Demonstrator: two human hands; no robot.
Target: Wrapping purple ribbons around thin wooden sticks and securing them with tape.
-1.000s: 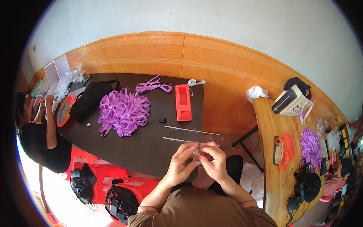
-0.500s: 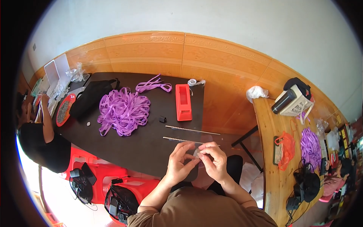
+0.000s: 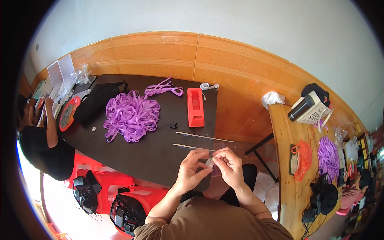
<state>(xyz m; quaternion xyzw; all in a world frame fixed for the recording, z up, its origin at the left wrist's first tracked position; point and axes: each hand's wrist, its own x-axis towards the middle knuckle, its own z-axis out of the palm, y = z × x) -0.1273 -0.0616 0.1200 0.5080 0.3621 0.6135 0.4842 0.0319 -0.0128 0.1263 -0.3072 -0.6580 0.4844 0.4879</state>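
Both hands meet over the near right edge of the dark table (image 3: 152, 160). Thumb and fingers of my left hand (image 3: 191, 170) are closed on a small whitish, clear-looking piece (image 3: 209, 161), whose kind I cannot make out. My right hand (image 3: 231, 167) pinches at the same piece from the other side. Just beyond the fingers lie two thin pale rods (image 3: 204, 137), the nearer one partly hidden by my hands. A red tape dispenser (image 3: 196, 108) stands behind them, with a small black block (image 3: 173, 125) to its left.
A heap of purple ribbon (image 3: 132, 116) fills the table's middle, with a smaller ribbon bundle (image 3: 164, 89) behind. A black bag (image 3: 100, 104) and red tray (image 3: 69, 116) lie left, near a co-worker (image 3: 46, 148). On the right is a wooden table (image 3: 288, 200); red stools (image 3: 150, 200) stand left of me.
My hands stay together on the small piece, with slight finger movement. The right hand has shifted a little rightward and up. The view has tilted slightly.
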